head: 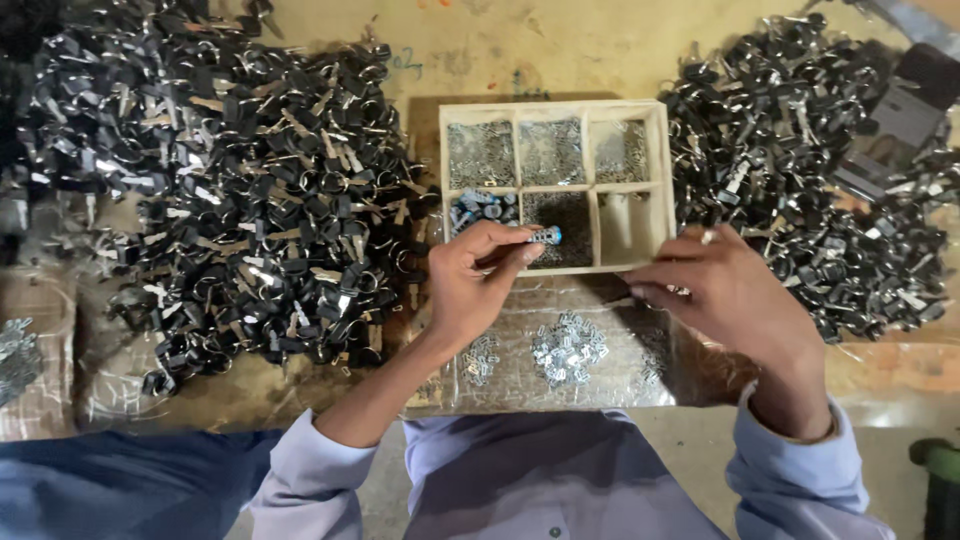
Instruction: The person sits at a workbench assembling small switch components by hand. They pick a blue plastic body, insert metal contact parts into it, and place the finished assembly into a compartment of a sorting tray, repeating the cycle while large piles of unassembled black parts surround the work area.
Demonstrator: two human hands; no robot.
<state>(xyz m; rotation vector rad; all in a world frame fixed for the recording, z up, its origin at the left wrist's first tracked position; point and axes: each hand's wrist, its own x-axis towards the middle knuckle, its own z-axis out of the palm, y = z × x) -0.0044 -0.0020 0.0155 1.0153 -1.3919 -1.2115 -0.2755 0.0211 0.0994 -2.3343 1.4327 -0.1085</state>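
Observed from the head camera: a wooden tray with six compartments sat on the desk, serving as the landmark. The left hand was just in front of the tray's near-left compartment, its fingers pressed together, pinching a small cylinder part with a blue end, held over the tray's near-middle compartment. The right hand was at the tray's near-right corner, fingers curled close together; whether they pinched anything could not be told. Similar blue-ended parts lay in the near-left compartment. Small metal pieces lay on a clear sheet in front of the tray. A large pile of black-headed keys lay left of the tray, another pile right of it.
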